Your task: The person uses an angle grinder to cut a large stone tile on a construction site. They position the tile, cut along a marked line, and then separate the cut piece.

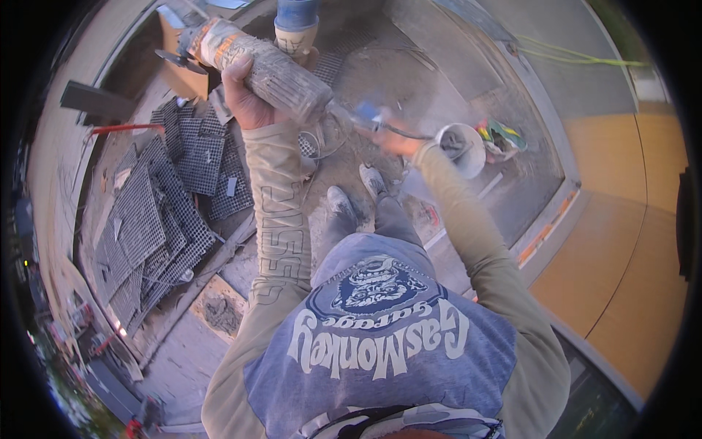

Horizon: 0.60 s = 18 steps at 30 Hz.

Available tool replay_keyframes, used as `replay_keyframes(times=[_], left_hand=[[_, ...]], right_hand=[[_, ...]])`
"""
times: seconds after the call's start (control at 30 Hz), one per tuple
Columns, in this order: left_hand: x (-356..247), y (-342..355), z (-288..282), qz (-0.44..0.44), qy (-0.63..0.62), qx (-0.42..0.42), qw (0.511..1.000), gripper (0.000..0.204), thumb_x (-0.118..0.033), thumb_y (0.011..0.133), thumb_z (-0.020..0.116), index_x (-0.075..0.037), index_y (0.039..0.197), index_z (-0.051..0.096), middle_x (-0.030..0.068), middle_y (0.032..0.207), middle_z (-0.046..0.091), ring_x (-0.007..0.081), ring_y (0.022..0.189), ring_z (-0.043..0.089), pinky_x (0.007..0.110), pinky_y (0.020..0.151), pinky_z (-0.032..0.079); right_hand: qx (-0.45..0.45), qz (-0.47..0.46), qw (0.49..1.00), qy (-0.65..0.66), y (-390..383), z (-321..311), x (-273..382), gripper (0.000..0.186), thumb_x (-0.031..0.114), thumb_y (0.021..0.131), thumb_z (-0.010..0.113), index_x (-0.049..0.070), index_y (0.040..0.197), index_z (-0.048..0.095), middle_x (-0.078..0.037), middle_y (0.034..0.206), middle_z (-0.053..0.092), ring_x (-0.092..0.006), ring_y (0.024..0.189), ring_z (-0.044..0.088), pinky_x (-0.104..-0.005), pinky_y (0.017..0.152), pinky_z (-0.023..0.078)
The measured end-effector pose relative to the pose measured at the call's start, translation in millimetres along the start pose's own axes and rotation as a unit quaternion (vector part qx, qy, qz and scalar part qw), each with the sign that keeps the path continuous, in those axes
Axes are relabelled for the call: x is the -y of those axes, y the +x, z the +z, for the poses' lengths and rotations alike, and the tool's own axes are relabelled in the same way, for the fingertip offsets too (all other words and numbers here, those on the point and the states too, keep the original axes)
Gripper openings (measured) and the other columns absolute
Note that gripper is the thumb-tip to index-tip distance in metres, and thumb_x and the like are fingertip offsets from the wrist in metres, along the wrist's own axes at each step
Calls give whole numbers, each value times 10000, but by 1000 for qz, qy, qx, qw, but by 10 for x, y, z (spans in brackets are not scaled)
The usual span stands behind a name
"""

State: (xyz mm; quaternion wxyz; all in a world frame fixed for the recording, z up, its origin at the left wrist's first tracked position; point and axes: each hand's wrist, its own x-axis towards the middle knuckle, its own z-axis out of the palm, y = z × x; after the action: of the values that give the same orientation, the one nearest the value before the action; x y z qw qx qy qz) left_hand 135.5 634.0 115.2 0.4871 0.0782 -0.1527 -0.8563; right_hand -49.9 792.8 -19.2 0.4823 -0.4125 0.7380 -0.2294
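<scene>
My left hand (pixel 246 91) is wrapped round the dust-caked body of an angle grinder (pixel 292 86), held up in front of me with its dark disc (pixel 181 62) toward the far left. From the rear of the grinder, a cord (pixel 342 113) runs right toward my right hand (pixel 398 139). Motion smears that hand, so its fingers cannot be made out. Beside it shows a blurred blue piece (pixel 368 113), and whether I grip it or the cord is unclear. Just past the hand stands a white bucket (pixel 472 155) with grey material inside.
Black grid panels (pixel 139 227) lie stacked on the left, near a red bar (pixel 128 129). A blue and cream object (pixel 296 33) stands beyond the grinder. A colourful bag (pixel 504 139) sits by the bucket. Wood-coloured panels (pixel 614 227) line the right; a mortar-smeared board (pixel 221 304) lies lower left.
</scene>
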Motion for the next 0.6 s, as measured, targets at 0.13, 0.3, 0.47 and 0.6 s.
replay_keyframes(times=[0.13, 0.3, 0.47, 0.6], left_hand=[[340, 191, -463, -10, -8, -56, 998, 569, -295, 792, 714, -25, 1249, 510, 168, 1176, 595, 397, 1096, 608, 633, 967, 509], [435, 281, -844, -51, 91, -117, 988, 591, -275, 804, 694, -15, 1286, 474, 171, 1191, 601, 377, 1083, 617, 596, 960, 517], [412, 239, -1192, -109, 231, -133, 958, 625, -293, 825, 647, 68, 1311, 495, 225, 1235, 632, 329, 1038, 655, 443, 913, 559], [569, -44, -1078, -195, 279, -80, 937, 741, -350, 817, 625, 122, 1371, 484, 236, 1220, 640, 315, 1026, 660, 387, 901, 554]], right_hand=[[143, -84, 979, -115, -464, 615, -467, 735, 347, 828, 822, 24, 1407, 505, -229, 1201, 691, -319, 1139, 665, -414, 1002, 498], [194, -153, 968, 34, -1288, 260, -515, 666, 311, 848, 799, 39, 1406, 557, -167, 1245, 691, -270, 1111, 665, -392, 964, 510], [-116, 4, 891, 438, -1579, -268, -618, 296, 288, 983, 663, 51, 1160, 644, -82, 1043, 695, -120, 822, 635, -270, 706, 506], [-214, -13, 904, 370, -1477, -451, -250, 360, 343, 996, 660, 49, 1199, 619, -66, 989, 684, -139, 767, 628, -296, 697, 510]])
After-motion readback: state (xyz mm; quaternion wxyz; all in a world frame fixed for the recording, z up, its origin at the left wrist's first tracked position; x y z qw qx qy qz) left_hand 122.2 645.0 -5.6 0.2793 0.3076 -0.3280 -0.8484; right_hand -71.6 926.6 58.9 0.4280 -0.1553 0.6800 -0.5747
